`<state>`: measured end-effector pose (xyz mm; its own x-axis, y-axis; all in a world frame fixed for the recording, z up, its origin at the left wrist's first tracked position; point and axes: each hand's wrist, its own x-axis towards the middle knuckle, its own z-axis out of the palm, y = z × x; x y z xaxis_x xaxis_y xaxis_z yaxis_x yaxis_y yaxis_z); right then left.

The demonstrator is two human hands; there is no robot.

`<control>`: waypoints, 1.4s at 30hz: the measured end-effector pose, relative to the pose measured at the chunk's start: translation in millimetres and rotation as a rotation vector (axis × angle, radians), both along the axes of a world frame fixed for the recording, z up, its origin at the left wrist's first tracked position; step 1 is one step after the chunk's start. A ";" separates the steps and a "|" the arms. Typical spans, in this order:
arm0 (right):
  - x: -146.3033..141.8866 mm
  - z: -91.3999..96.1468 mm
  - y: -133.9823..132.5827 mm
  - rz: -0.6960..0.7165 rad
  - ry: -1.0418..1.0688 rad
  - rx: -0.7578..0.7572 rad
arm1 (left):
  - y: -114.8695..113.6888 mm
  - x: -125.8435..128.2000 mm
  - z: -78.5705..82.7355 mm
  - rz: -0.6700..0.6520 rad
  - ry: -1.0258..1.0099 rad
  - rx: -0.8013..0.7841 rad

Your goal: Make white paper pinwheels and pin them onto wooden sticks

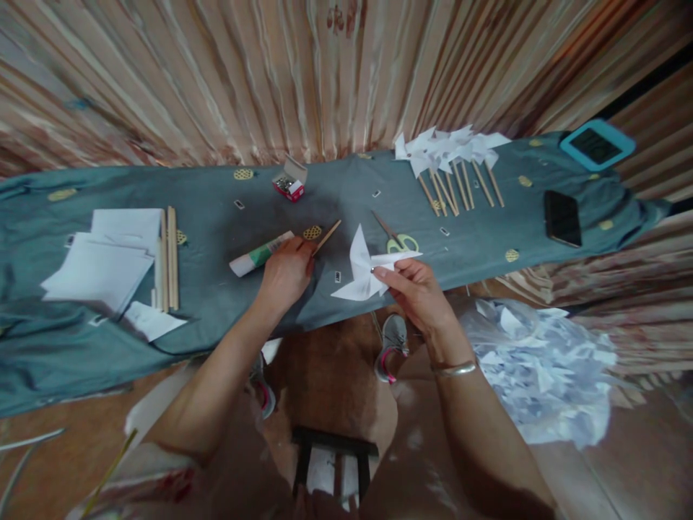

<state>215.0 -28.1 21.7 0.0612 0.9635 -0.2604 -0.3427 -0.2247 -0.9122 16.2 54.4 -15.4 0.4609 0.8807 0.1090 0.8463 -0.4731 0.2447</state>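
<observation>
My right hand (414, 289) pinches a white paper pinwheel (362, 269) near its centre, where a small pin head shows. Closed around one end of a short wooden stick (328, 237) is my left hand (289, 271), low over the cloth. A white and green tube (260, 254) lies beside and partly behind that hand; whether the hand touches it I cannot tell. Just beyond the pinwheel rest scissors (401, 242) with pale green handles. Farther back, a small red box (289, 188) of pins stands with its lid up.
Finished pinwheels on sticks (452, 155) lie at the back right, near a black phone (561, 218) and a blue-framed device (597, 144). Paper sheets (102, 267) and wooden sticks (172, 260) sit at left. A bag of white paper pieces (541, 368) stands on the floor.
</observation>
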 end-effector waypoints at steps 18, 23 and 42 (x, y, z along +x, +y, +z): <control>-8.4 -14.0 -31.3 0.298 -0.619 0.151 | -95.5 -35.5 4.1 0.125 -0.750 -0.544; -16.8 -17.0 -35.2 0.325 -0.916 0.246 | -109.5 -38.8 -3.7 0.181 -0.839 -0.591; -20.2 -27.0 -25.3 0.237 -1.087 0.426 | -97.0 -64.2 3.9 -0.115 -0.355 -0.141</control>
